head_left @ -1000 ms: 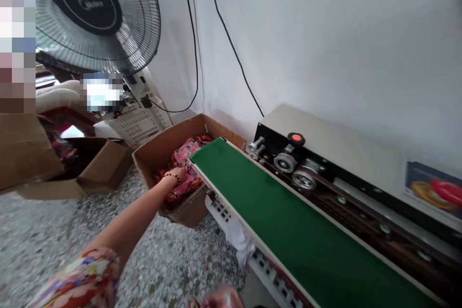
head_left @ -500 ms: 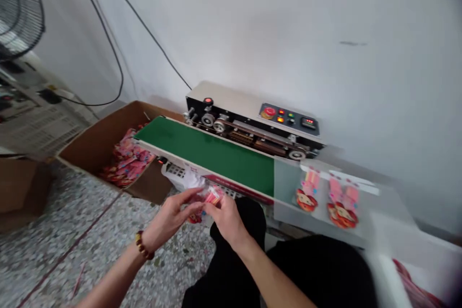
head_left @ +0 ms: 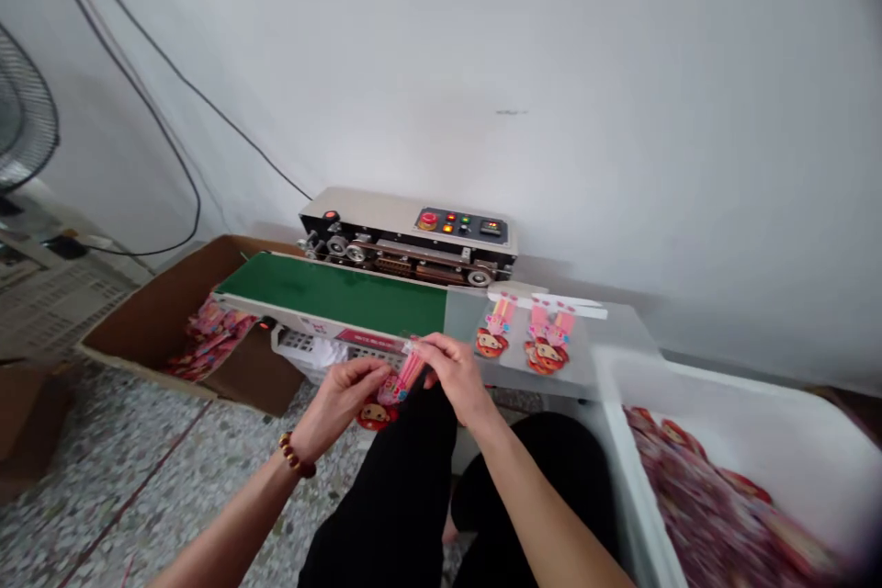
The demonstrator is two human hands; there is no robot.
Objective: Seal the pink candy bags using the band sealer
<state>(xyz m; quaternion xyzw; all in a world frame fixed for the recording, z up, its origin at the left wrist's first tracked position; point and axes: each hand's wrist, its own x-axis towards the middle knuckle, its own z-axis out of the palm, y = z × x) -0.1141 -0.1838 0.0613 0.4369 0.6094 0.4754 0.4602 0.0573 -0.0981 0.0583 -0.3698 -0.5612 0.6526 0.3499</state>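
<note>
Between my two hands is a clear plastic packet with pink, striped contents and a red-haired cartoon head at its lower end. My left hand pinches its left side near the cartoon head. Fingers of my right hand are closed on its top end. The packet hangs tilted in front of the green conveyor belt of a sealing machine. Similar packets lie on the grey plate to the right, one alone and a small overlapping group beside it.
A white bin at the right holds many pink packets. An open cardboard box with more packets stands at the belt's left end. Below the belt is a white basket. A fan and cables are at the left.
The view has swung right, bringing more of the white bin into sight. My hands have drawn slightly apart and the packet, bunched before, now shows stretched between them.
</note>
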